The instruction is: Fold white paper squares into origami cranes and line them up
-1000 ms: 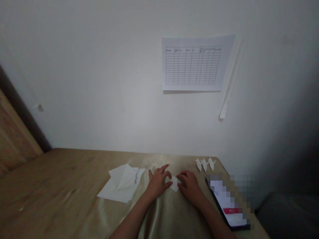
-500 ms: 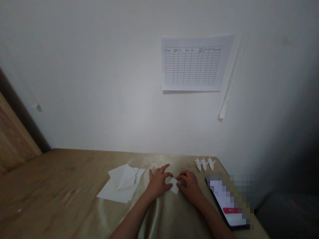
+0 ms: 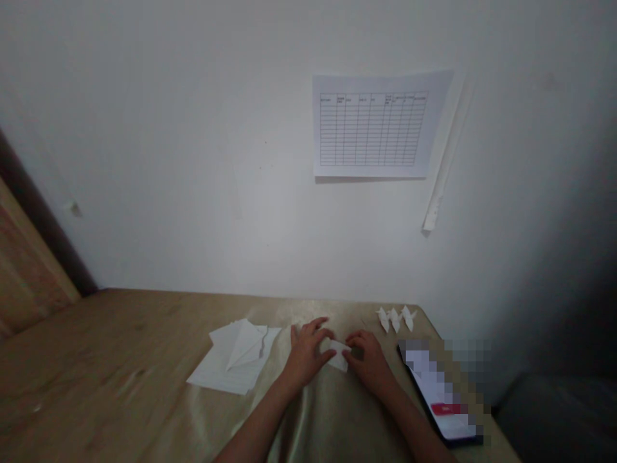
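Observation:
Between my hands, just above the table, is a small folded piece of white paper [image 3: 339, 361]. My left hand [image 3: 307, 350] grips its left side between thumb and index finger, the other fingers spread away. On the right side, the thumb and fingertips of my right hand [image 3: 367, 360] pinch the same paper. White paper sheets [image 3: 226, 366] lie to the left of my left hand, with a folded pointed piece [image 3: 245, 344] on top. Three small folded paper figures [image 3: 395, 319] stand in a row beyond my right hand.
A phone [image 3: 438, 399], partly blurred out, lies right of my right forearm on the cloth-covered table [image 3: 120, 360]. A printed table sheet [image 3: 371, 128] and a paper strip [image 3: 441, 186] hang on the wall. Wooden furniture [image 3: 29, 263] is at the far left.
The small paper has turned a little between my fingers, and its upper edge now slants down to the right. Both hands have barely moved.

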The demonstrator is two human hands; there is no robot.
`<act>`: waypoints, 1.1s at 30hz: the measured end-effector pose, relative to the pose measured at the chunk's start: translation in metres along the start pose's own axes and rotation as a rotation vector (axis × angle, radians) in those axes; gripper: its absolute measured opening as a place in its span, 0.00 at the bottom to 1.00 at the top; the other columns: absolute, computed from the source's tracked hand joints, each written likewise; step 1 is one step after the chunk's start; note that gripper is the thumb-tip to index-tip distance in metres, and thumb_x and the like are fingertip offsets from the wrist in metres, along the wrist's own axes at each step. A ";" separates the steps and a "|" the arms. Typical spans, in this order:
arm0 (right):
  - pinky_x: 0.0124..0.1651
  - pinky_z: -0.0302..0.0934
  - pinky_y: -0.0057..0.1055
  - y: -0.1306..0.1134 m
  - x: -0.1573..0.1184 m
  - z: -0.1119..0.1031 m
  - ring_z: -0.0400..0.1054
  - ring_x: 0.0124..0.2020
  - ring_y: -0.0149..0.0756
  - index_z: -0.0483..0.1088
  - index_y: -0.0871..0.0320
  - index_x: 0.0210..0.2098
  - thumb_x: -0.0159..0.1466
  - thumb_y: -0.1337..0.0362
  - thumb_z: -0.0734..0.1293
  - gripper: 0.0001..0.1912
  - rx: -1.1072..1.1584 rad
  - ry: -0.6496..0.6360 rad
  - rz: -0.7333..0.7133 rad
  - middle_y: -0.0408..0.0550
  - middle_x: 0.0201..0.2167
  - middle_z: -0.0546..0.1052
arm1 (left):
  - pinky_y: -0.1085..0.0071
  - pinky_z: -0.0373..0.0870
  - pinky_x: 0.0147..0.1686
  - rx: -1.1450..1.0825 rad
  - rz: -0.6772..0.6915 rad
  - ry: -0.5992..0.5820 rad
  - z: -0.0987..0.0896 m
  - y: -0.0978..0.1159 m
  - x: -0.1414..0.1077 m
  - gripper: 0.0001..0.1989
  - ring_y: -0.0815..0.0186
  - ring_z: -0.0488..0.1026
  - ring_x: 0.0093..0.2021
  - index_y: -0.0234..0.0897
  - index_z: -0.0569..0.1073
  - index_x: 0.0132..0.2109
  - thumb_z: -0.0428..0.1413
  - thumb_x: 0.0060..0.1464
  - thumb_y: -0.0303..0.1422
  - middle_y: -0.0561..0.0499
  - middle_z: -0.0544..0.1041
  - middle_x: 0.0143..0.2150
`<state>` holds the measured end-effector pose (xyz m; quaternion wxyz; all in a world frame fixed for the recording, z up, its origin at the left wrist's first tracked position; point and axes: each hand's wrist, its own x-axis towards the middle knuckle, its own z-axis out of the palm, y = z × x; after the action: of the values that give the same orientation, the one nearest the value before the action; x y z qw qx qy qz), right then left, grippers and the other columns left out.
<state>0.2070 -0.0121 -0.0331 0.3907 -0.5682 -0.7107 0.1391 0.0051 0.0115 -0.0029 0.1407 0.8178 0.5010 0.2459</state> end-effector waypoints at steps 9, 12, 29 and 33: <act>0.69 0.45 0.50 -0.001 0.001 -0.012 0.70 0.48 0.40 0.72 0.53 0.36 0.66 0.62 0.62 0.07 -0.127 0.160 -0.138 0.46 0.40 0.79 | 0.33 0.40 0.67 -0.008 -0.009 0.064 0.002 -0.001 0.000 0.16 0.52 0.64 0.64 0.55 0.75 0.52 0.62 0.57 0.40 0.51 0.67 0.66; 0.71 0.41 0.51 -0.005 0.000 -0.015 0.69 0.49 0.40 0.72 0.53 0.36 0.66 0.65 0.62 0.07 -0.192 0.141 -0.186 0.46 0.40 0.78 | 0.32 0.38 0.67 0.004 -0.035 0.067 -0.002 0.002 -0.001 0.16 0.53 0.64 0.65 0.56 0.75 0.53 0.62 0.57 0.39 0.51 0.68 0.65; 0.70 0.35 0.54 -0.010 -0.001 -0.013 0.69 0.53 0.41 0.79 0.51 0.34 0.65 0.60 0.67 0.07 -0.069 -0.212 -0.035 0.45 0.46 0.80 | 0.28 0.33 0.64 0.068 -0.075 -0.013 -0.010 0.009 -0.003 0.05 0.49 0.63 0.64 0.54 0.82 0.39 0.63 0.55 0.39 0.53 0.71 0.63; 0.69 0.41 0.49 -0.004 0.001 -0.011 0.68 0.56 0.41 0.78 0.52 0.37 0.65 0.65 0.65 0.08 -0.059 -0.220 -0.037 0.47 0.48 0.80 | 0.28 0.32 0.64 0.052 -0.069 -0.028 -0.011 0.009 -0.003 0.04 0.49 0.62 0.64 0.55 0.82 0.39 0.63 0.55 0.40 0.54 0.71 0.63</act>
<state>0.2121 -0.0155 -0.0233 0.2959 -0.5474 -0.7636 0.1724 0.0046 0.0045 0.0094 0.1349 0.8069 0.5329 0.2162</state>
